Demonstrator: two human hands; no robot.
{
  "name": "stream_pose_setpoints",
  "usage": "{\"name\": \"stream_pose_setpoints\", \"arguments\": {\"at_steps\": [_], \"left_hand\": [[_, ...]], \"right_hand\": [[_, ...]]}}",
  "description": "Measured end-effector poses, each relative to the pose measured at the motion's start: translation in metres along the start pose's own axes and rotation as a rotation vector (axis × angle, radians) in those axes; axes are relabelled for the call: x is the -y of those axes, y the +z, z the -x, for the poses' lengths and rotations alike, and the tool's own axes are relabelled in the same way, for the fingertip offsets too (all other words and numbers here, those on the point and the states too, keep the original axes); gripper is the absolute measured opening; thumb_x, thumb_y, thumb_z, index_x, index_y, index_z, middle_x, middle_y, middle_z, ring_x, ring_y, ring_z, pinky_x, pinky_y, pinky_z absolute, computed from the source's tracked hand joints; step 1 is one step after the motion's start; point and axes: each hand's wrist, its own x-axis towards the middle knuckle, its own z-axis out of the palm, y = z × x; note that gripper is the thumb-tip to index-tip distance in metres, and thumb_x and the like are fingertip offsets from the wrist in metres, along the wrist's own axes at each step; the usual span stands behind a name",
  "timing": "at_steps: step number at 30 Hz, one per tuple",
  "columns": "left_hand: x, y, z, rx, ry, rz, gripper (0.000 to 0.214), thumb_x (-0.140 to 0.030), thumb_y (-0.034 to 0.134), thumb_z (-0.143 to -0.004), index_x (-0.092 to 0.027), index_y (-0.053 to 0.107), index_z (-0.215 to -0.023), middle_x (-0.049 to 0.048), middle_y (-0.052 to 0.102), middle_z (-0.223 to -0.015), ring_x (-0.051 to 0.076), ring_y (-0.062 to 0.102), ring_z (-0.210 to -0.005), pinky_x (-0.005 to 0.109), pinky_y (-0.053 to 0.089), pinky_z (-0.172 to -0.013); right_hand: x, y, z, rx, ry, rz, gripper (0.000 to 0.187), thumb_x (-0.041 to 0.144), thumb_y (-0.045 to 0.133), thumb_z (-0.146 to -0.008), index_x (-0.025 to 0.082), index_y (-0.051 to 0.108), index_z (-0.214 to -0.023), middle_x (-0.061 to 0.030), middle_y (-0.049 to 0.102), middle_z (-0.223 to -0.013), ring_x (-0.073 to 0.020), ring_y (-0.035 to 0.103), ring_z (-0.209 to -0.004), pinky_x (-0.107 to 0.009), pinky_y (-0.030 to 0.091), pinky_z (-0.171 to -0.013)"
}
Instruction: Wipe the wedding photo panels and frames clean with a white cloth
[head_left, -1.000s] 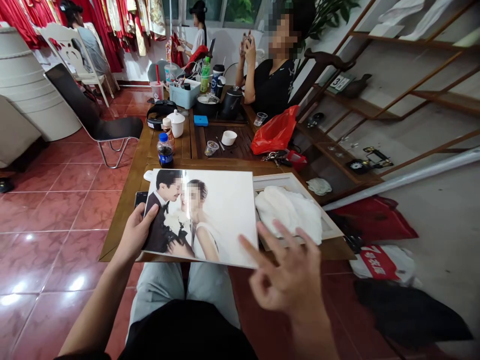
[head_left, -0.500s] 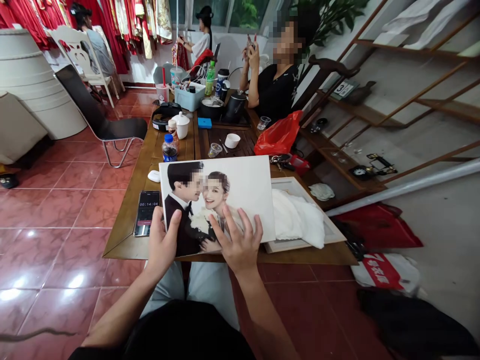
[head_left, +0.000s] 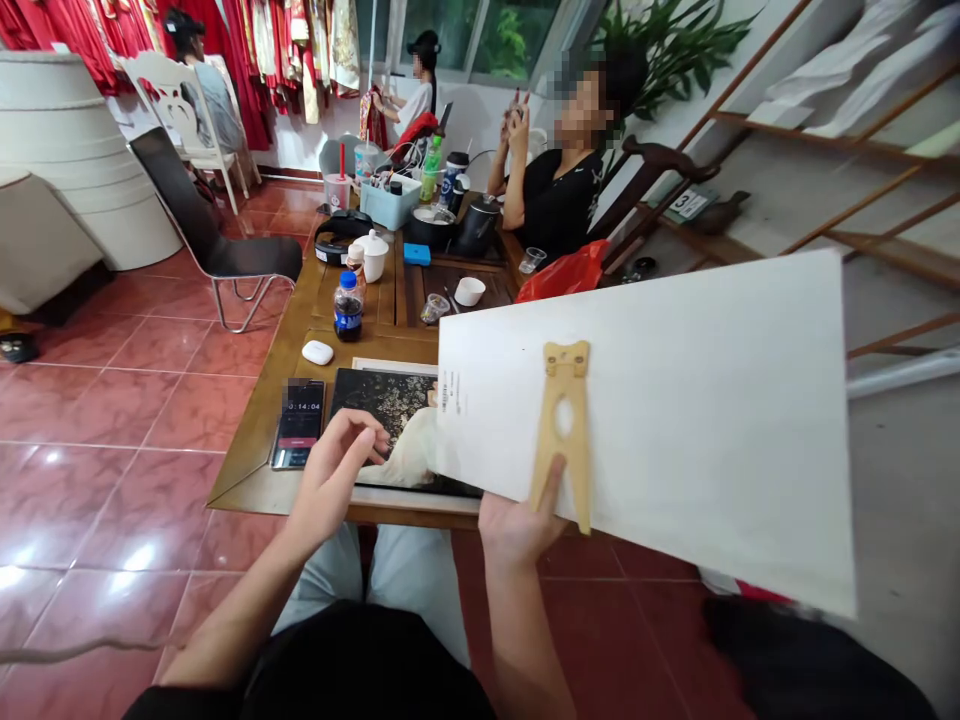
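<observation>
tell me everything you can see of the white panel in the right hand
The white panel is a thin, stiff-looking board, held tilted. A yellowish, wood-looking stand with an oval hole and two splayed legs lies against its visible face; small dark print sits near the left edge. Its left end overlaps a dark picture in view. The right hand grips its lower edge.

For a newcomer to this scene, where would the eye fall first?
Probably on the big white panel in the right hand, its yellow stand facing the camera. Next, perhaps, the dark photo on the table near the left hand, partly hidden by the panel. Red clothes hang at the back left.
</observation>
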Motion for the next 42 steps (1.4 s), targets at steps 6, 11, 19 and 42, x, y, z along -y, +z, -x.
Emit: {"name": "stream_pose_setpoints", "arguments": {"at_steps": [6, 11, 19, 42], "left_hand": [[0.021, -0.005, 0.002, 0.066, -0.079, -0.210, 0.033, -0.045, 0.062, -0.099, -0.020, 0.062, -0.122, 0.0072, 0.066, -0.118, 0.020, 0.063, -0.108, 0.031, 0.054, -0.091], [0.037, -0.009, 0.024, 0.154, -0.239, -0.072, 0.038, -0.051, 0.065, -0.096, -0.020, 0.058, -0.116, 0.0066, 0.071, -0.115, 0.021, 0.066, -0.106, 0.030, 0.055, -0.088], [0.032, -0.054, 0.022, 0.035, -0.370, -0.098, 0.056, -0.060, 0.072, -0.087, -0.014, 0.063, -0.119, 0.0089, 0.077, -0.104, 0.021, 0.072, -0.086, 0.026, 0.055, -0.071], [0.037, -0.056, -0.011, 0.078, -0.018, -0.959, 0.032, -0.044, 0.044, -0.101, -0.020, 0.059, -0.086, 0.0045, 0.057, -0.085, 0.021, 0.061, -0.083, 0.036, 0.052, -0.085]], "right_hand": [[0.026, 0.009, 0.034, -0.077, 0.383, -0.490, 0.058, 0.056, 0.044, -0.102, 0.029, 0.050, -0.153, -0.0029, 0.057, -0.154, -0.0252, 0.050, -0.146, -0.054, 0.038, -0.125], [0.010, 0.015, 0.076, -0.022, 0.636, -0.522, 0.054, 0.058, 0.044, -0.100, 0.034, 0.058, -0.146, 0.0002, 0.073, -0.133, -0.0238, 0.059, -0.137, -0.051, 0.050, -0.114], [-0.029, -0.020, 0.084, -0.015, 0.738, -0.475, 0.061, 0.044, 0.057, -0.081, 0.026, 0.065, -0.139, -0.0049, 0.076, -0.125, -0.0291, 0.068, -0.123, -0.051, 0.057, -0.104], [-0.041, -0.077, -0.002, 0.338, -0.066, 0.797, 0.051, 0.050, 0.037, -0.103, 0.021, 0.063, -0.135, -0.0143, 0.072, -0.122, -0.0307, 0.065, -0.117, -0.050, 0.052, -0.102]]}}
